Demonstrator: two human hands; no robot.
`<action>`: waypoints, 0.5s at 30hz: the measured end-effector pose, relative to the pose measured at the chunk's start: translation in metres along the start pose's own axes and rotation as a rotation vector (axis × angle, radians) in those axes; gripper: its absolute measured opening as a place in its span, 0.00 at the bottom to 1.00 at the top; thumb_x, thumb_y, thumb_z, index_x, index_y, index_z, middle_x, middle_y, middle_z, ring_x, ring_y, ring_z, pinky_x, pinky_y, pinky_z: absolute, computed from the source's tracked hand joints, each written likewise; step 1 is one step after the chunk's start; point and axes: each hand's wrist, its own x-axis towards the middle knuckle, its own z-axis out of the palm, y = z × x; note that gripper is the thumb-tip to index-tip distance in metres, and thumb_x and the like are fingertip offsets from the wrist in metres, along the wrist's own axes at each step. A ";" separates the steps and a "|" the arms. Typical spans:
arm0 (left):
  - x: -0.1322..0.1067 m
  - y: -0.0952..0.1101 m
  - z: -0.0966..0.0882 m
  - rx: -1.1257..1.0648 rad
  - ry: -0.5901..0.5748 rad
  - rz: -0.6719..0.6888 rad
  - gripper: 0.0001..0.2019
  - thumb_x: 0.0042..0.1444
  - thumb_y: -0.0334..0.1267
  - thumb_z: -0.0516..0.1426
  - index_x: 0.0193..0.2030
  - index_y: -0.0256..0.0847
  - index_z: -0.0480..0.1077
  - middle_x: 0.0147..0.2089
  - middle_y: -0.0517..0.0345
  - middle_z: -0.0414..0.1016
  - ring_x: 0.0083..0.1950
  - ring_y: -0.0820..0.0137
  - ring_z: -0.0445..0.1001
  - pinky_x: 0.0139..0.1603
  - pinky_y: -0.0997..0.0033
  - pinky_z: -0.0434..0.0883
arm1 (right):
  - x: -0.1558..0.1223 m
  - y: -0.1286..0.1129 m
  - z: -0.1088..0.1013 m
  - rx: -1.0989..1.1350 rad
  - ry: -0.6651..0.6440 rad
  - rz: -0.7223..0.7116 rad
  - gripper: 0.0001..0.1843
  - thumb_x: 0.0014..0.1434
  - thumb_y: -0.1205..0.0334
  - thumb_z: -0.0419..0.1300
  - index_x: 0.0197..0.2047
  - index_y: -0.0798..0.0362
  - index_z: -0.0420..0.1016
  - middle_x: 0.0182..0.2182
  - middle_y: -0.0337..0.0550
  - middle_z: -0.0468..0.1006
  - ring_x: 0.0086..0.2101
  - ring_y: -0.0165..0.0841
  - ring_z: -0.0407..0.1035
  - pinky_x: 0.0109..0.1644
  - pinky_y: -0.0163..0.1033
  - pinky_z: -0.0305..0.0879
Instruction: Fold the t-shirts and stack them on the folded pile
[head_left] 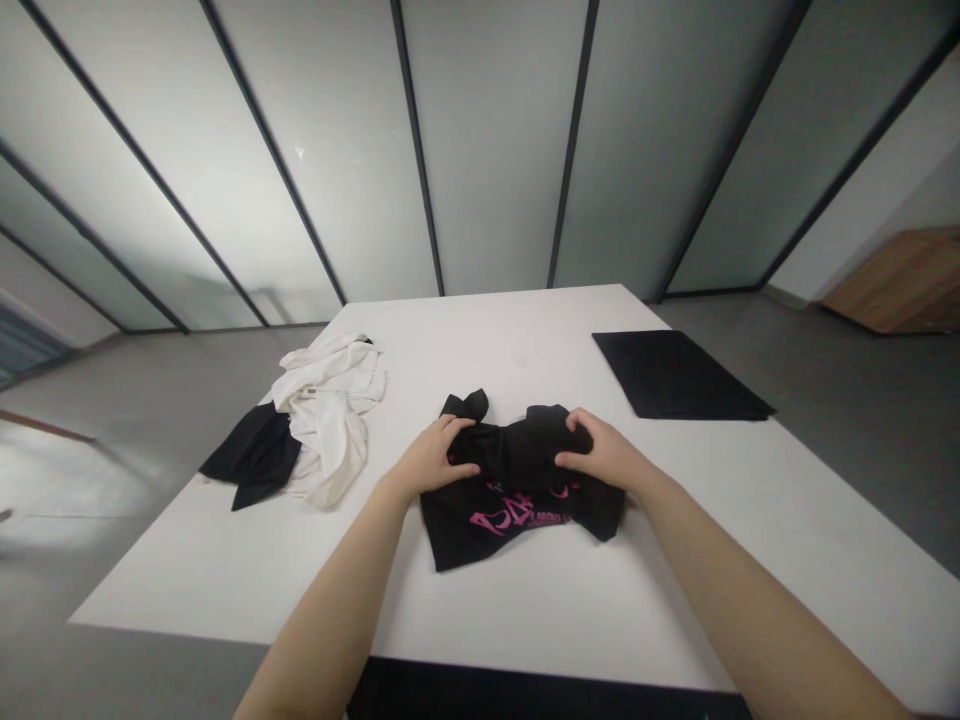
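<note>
1. The left hand (433, 460) sits on the near-left part of the black printed shirt (517, 480), fingers curled over the fabric and partly closed on a fold. The right hand (604, 452) mirrors it from the other side, its fingers bent over the bunched top of the cloth. From this overhead angle, it is hard to tell how firmly either one is gripping.
2. The shirt lies in the middle of the tabletop (517, 335), gathered into an uneven bundle. Its soft, dark knit rises in folds between the hands, and a pointed corner sticks up just beyond the left hand. Pink lettering (510, 517) shows on the flatter lower part, with the letters broken up by the folds.
3. To the left, well apart from the left hand, a crumpled white garment (330, 415) overlaps a rumpled black garment (255, 456) at the tabletop's edge.
4. To the right, a flat black folded cloth (679, 375) lies with neat, straight edges near the far corner.
5. The tabletop is smooth and white. Beyond it are a grey floor (847, 420), frosted glass panels (495, 130) with dark frames, and a wooden cabinet (900, 282).
</note>
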 end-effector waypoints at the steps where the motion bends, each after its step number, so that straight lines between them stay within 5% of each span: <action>1: 0.001 0.001 0.003 0.016 0.030 -0.011 0.37 0.54 0.47 0.71 0.71 0.47 0.69 0.67 0.42 0.72 0.67 0.48 0.72 0.70 0.47 0.68 | -0.002 -0.001 0.002 -0.046 -0.045 -0.018 0.36 0.43 0.50 0.78 0.55 0.46 0.75 0.49 0.44 0.80 0.46 0.45 0.73 0.53 0.48 0.70; 3: 0.003 -0.001 0.006 0.026 0.078 -0.034 0.38 0.54 0.43 0.70 0.72 0.48 0.68 0.67 0.44 0.73 0.66 0.49 0.73 0.69 0.48 0.68 | -0.004 -0.001 0.005 -0.113 -0.119 -0.080 0.58 0.38 0.53 0.81 0.72 0.44 0.66 0.62 0.51 0.74 0.58 0.52 0.70 0.62 0.53 0.67; 5: 0.005 -0.004 0.007 0.042 0.086 -0.064 0.33 0.55 0.39 0.68 0.69 0.50 0.71 0.63 0.47 0.76 0.64 0.50 0.75 0.68 0.50 0.69 | -0.004 -0.001 0.005 -0.179 -0.172 -0.138 0.61 0.40 0.53 0.80 0.76 0.41 0.62 0.65 0.52 0.72 0.62 0.54 0.68 0.65 0.56 0.65; 10: 0.007 -0.013 0.010 0.101 0.073 -0.149 0.15 0.56 0.33 0.63 0.50 0.47 0.79 0.46 0.51 0.77 0.50 0.55 0.78 0.59 0.53 0.73 | 0.001 0.000 0.004 -0.320 -0.127 -0.105 0.27 0.50 0.50 0.76 0.53 0.45 0.83 0.49 0.52 0.80 0.51 0.54 0.74 0.58 0.54 0.71; 12: 0.008 -0.016 0.011 0.091 0.168 -0.170 0.11 0.55 0.33 0.63 0.45 0.45 0.79 0.48 0.49 0.75 0.55 0.53 0.75 0.62 0.50 0.72 | 0.003 0.000 0.005 -0.323 -0.078 -0.086 0.16 0.56 0.50 0.72 0.45 0.47 0.83 0.43 0.51 0.81 0.46 0.51 0.76 0.54 0.52 0.71; 15: 0.012 -0.019 0.010 0.005 0.375 -0.222 0.08 0.56 0.35 0.63 0.43 0.44 0.77 0.52 0.48 0.72 0.62 0.52 0.71 0.67 0.48 0.67 | 0.005 0.002 0.007 -0.235 0.093 -0.039 0.15 0.59 0.49 0.68 0.44 0.49 0.81 0.41 0.51 0.81 0.43 0.49 0.76 0.52 0.51 0.72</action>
